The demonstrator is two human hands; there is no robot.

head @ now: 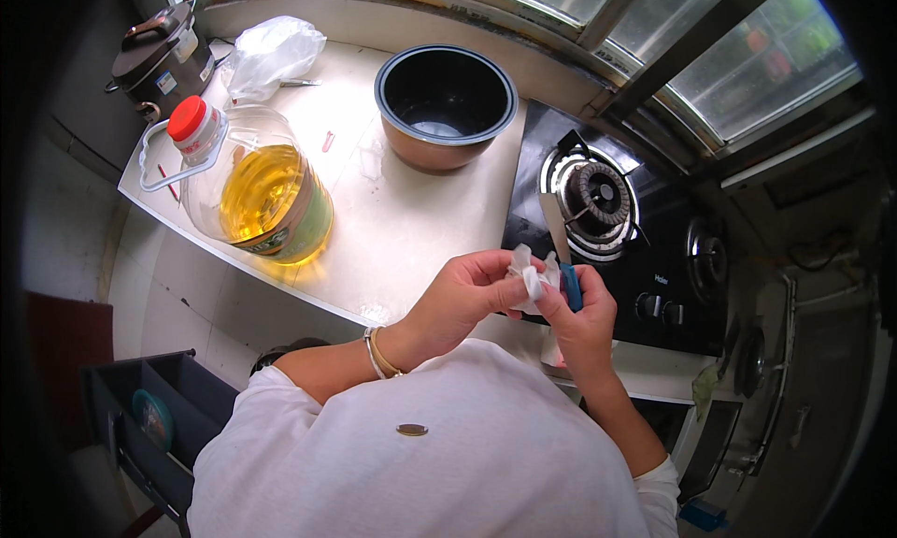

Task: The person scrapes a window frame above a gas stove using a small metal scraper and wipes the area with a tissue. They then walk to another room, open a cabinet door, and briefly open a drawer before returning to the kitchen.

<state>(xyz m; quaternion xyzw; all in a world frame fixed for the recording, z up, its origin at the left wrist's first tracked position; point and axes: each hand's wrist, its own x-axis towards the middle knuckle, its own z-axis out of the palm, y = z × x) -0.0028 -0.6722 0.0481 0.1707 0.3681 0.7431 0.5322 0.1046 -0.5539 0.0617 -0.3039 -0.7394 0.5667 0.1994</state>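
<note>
My left hand [466,289] pinches a crumpled, thin white wrapping [525,278] between thumb and fingers; whether it is plastic or paper is unclear. Against its other side press the thumb and fingertips of my right hand [583,321]. That hand also grips a small knife by its blue handle [571,287], and the knife's blade [554,222] points away from me over the gas stove. What the wrapping contains is hidden by my fingers. Both hands are held in front of my chest, above the counter's front edge.
A black gas stove [659,257] lies to the right. On the white counter [392,236] stand a rice cooker's inner pot [441,145], a large bottle of yellow oil [273,201] and a plastic bag [273,51]. A brown cooker [161,61] is at the far left.
</note>
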